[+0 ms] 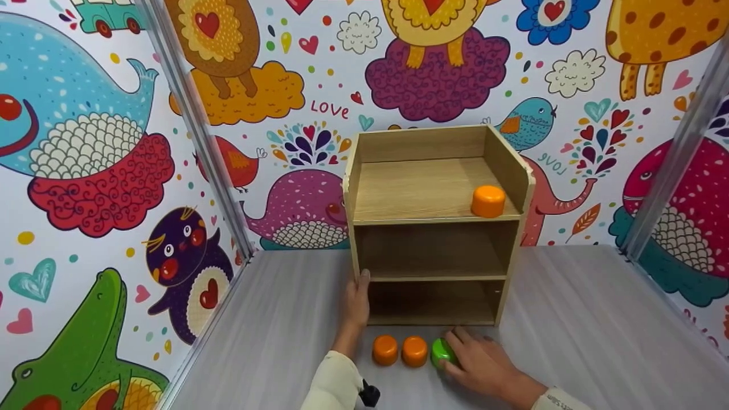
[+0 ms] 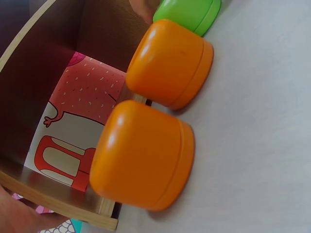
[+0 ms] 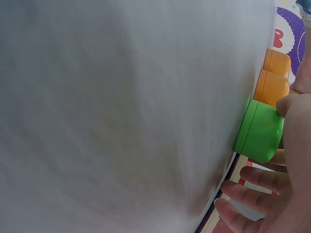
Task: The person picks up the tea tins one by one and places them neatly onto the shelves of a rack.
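Note:
A small wooden shelf unit (image 1: 430,279) with three levels stands on the table. My left hand (image 1: 356,302) rests against its left side panel, fingers fairly straight along the edge. In front of the shelf, two orange rounded jars (image 1: 385,350) (image 1: 414,351) sit side by side. To their right is a green jar (image 1: 442,353) of the same shape. My right hand (image 1: 481,361) pinches this green jar between thumb and forefinger, while the other fingers spread out, as the right wrist view shows. The green jar sits on the table surface.
Another orange jar (image 1: 488,201) stands on the shelf's top level, near its right side. Walls with cartoon animal prints (image 1: 307,205) enclose the grey table (image 1: 273,319) at the back and sides, with metal posts (image 1: 199,131) at the corners.

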{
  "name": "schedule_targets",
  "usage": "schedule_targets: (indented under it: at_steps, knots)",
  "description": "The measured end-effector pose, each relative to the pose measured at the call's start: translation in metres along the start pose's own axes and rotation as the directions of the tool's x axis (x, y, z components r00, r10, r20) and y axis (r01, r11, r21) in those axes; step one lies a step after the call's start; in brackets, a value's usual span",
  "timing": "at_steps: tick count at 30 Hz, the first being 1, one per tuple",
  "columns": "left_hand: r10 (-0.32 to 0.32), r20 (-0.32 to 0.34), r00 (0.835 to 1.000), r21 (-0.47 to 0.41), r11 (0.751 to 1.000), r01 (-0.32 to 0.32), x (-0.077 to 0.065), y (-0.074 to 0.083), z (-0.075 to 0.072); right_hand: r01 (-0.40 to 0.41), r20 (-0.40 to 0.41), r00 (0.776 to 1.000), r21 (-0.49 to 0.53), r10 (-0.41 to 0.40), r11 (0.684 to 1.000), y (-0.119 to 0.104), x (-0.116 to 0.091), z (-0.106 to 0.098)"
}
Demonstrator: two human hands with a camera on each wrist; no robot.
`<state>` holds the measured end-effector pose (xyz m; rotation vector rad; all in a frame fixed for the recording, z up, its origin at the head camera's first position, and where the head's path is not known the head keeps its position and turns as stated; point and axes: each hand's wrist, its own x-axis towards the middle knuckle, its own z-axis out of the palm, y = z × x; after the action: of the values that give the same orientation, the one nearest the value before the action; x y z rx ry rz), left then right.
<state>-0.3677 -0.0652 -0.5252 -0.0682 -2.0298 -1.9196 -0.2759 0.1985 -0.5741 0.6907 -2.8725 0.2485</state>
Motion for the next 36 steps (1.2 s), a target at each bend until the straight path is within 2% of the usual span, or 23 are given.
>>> schedule_targets:
  at_steps: [3,4,10,13,17,24,28,36]
  knots:
    - [-0.007,0.016,1.000,-0.020,1.000,0.007,-0.006,0.015,-0.003,0.003,0.012,1.000,0.005,-0.003,1.000,-0.001,0.000,0.000]
    - [-0.008,0.014,1.000,-0.020,1.000,0.008,-0.005,0.014,-0.003,0.004,0.013,1.000,0.007,-0.004,1.000,-0.001,0.000,0.000]
    - [-0.010,-0.007,1.000,-0.017,1.000,0.010,0.008,-0.017,0.002,0.019,0.001,1.000,0.000,-0.019,1.000,-0.002,0.001,0.002]
    - [-0.022,-0.004,1.000,-0.020,1.000,0.022,0.009,-0.019,0.002,0.035,-0.013,0.999,-0.011,-0.035,0.999,-0.002,0.001,0.004]
    - [-0.039,0.003,0.999,-0.029,0.999,0.039,0.006,-0.012,0.001,0.040,-0.016,0.999,-0.016,-0.040,0.999,-0.002,0.001,0.004]
    - [-0.016,0.027,1.000,-0.033,0.999,0.016,-0.008,0.018,-0.006,0.029,0.020,0.999,-0.022,-0.028,0.999,-0.003,0.003,0.003]
    - [-0.012,0.032,0.999,-0.033,0.999,0.014,-0.008,0.022,-0.007,0.039,0.023,0.999,-0.033,-0.038,0.999,-0.004,0.004,0.003]
    - [-0.029,0.013,1.000,-0.030,0.999,0.029,-0.009,0.020,-0.004,0.057,0.029,0.998,-0.049,-0.056,0.997,-0.005,0.008,0.005]
